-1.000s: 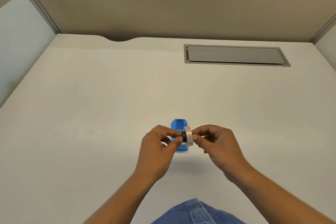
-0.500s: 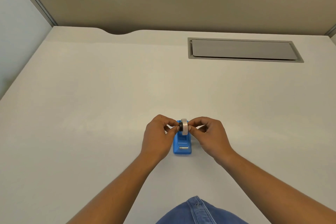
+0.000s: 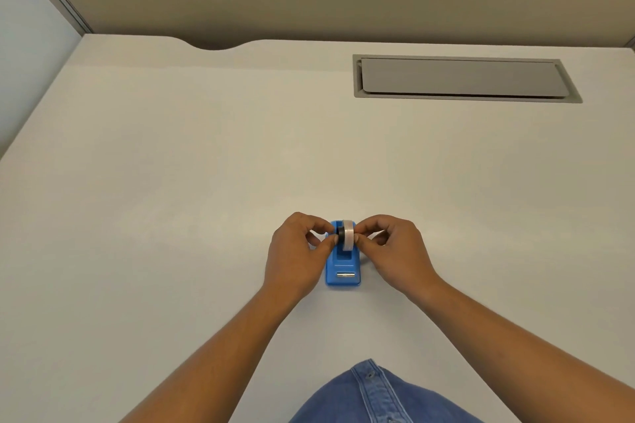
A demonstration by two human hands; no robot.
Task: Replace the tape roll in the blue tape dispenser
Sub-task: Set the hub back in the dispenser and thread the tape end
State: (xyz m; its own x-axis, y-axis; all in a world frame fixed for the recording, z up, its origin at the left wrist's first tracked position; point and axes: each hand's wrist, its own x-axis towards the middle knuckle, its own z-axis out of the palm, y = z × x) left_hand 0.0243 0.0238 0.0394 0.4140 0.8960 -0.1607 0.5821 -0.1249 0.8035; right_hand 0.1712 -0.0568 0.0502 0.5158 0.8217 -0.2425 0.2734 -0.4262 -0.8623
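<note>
Both hands pinch a tape roll over the blue dispenser.

The left hand (image 3: 295,251) and right hand (image 3: 395,251) grip the whitish tape roll (image 3: 347,238), standing on edge with a dark hub, from 9 and 3 o'clock. It sits at the 12 o'clock end of the blue tape dispenser (image 3: 343,271) on the pale desk (image 3: 171,182).

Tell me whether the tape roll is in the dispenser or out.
Cannot tell if seated. The tape roll stands on edge over the blue dispenser slot, pinched between left hand and right hand.
</note>
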